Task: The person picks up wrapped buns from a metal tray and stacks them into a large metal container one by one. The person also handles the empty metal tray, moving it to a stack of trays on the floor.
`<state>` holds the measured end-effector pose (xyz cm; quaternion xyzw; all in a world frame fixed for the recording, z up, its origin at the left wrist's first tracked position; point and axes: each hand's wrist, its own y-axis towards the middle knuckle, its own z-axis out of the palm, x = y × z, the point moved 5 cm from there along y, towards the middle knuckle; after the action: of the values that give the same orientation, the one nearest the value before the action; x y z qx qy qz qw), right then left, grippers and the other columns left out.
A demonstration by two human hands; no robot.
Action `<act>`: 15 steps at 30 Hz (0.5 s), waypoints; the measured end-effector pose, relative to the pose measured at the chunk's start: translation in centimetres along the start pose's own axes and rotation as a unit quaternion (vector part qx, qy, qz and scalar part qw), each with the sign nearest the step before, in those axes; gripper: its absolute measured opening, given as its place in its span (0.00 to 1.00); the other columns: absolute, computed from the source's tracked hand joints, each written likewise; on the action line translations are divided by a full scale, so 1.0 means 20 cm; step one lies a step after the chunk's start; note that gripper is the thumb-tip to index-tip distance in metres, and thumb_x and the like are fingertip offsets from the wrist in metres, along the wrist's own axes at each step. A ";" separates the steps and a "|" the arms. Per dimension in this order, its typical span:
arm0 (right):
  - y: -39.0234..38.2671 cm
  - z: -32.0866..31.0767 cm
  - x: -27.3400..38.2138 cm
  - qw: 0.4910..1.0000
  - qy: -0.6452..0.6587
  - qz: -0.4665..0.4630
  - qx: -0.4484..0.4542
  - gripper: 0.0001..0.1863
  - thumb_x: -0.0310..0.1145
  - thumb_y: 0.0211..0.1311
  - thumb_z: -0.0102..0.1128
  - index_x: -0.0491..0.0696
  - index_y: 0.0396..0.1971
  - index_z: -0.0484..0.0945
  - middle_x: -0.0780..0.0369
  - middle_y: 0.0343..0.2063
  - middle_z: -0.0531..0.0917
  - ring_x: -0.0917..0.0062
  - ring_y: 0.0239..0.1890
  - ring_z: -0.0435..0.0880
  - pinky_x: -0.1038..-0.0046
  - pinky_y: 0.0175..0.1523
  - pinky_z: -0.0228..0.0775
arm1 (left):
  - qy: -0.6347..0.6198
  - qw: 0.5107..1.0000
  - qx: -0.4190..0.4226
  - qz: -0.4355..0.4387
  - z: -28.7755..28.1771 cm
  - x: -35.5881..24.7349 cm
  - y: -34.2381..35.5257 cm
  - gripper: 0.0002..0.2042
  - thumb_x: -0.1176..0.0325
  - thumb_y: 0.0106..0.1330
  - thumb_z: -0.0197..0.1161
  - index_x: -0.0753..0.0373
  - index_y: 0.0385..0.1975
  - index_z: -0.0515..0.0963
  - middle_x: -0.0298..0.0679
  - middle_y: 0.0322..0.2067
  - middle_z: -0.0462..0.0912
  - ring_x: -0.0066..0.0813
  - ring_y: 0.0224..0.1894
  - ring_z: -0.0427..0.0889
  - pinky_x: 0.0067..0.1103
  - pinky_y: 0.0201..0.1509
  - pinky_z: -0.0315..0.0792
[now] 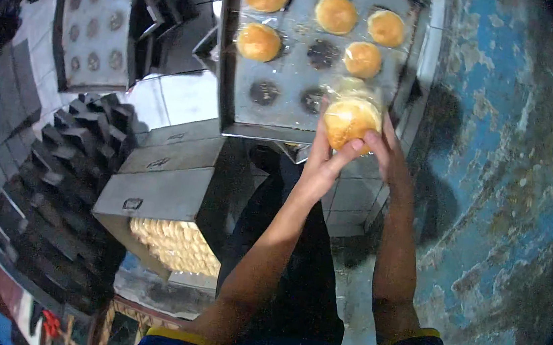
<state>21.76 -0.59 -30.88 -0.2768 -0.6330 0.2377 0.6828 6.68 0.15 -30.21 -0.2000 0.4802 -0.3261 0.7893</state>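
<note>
Between my two hands is a round golden bun [352,118] in a clear plastic bag, held over the near right part of a metal baking tray [245,114]. My left hand [323,165] grips its left and near side, the thumb lying along the near edge. From the right, my right hand [389,159] closes on the same bun, its thumb close to the left one. Several more buns, such as this one [335,14], rest on the tray's far and left parts. Dark round marks [264,92] show on bare spots of the tray. The fingertips behind the bun are mostly hidden.
On the left, another tray [103,53] bears round marks. Many dark trays or pans [69,157] are stacked nearer me. Beside my left leg stands a metal box [161,184], with pale bread-like pieces [178,246] packed inside. A peeling blue wall [488,215] runs close along my right.
</note>
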 end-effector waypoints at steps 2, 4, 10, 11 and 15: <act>0.15 0.11 0.15 0.986 -0.149 -0.030 0.063 0.53 0.61 0.67 0.64 0.42 0.79 0.52 0.48 0.73 0.67 0.60 0.77 0.64 0.62 0.79 0.55 | -0.071 0.995 -0.063 0.042 -0.11 -0.09 0.03 0.39 0.59 0.73 0.68 0.68 0.77 0.54 0.47 0.69 0.70 0.37 0.70 0.71 0.32 0.75 0.65; 0.34 0.33 0.31 0.976 -0.172 -0.037 0.126 0.56 0.63 0.67 0.64 0.45 0.81 0.48 0.45 0.76 0.64 0.57 0.79 0.60 0.60 0.81 0.51 | -0.103 0.984 -0.111 0.091 -0.26 -0.22 0.10 0.35 0.57 0.73 0.66 0.66 0.74 0.60 0.45 0.67 0.73 0.37 0.70 0.71 0.33 0.76 0.61; 0.86 0.84 0.58 0.869 -0.377 -0.121 0.298 0.51 0.69 0.65 0.60 0.47 0.77 0.63 0.43 0.77 0.60 0.52 0.81 0.55 0.62 0.83 0.44 | -0.231 0.943 -0.190 0.145 -0.63 -0.37 0.36 0.35 0.42 0.76 0.57 0.57 0.76 0.63 0.38 0.72 0.69 0.35 0.74 0.64 0.38 0.79 0.51; 0.87 0.92 0.61 0.847 -0.399 -0.119 0.331 0.48 0.67 0.68 0.58 0.48 0.77 0.64 0.45 0.77 0.61 0.54 0.81 0.54 0.62 0.84 0.42 | -0.243 0.935 -0.206 0.157 -0.69 -0.35 0.37 0.36 0.41 0.75 0.57 0.57 0.76 0.63 0.38 0.72 0.69 0.35 0.74 0.64 0.38 0.79 0.51; 1.13 0.84 0.45 0.822 -0.455 -0.062 0.337 0.41 0.59 0.75 0.55 0.45 0.76 0.66 0.52 0.77 0.63 0.62 0.80 0.57 0.66 0.84 0.41 | -0.301 0.918 -0.227 0.124 -0.69 -0.28 0.43 0.38 0.45 0.74 0.62 0.60 0.76 0.61 0.40 0.71 0.70 0.36 0.72 0.67 0.36 0.77 0.59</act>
<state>6.31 23.31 -38.88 0.1503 -0.7680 0.4925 0.3809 -4.70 10.17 -38.54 -0.4017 0.3019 -0.0317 0.8640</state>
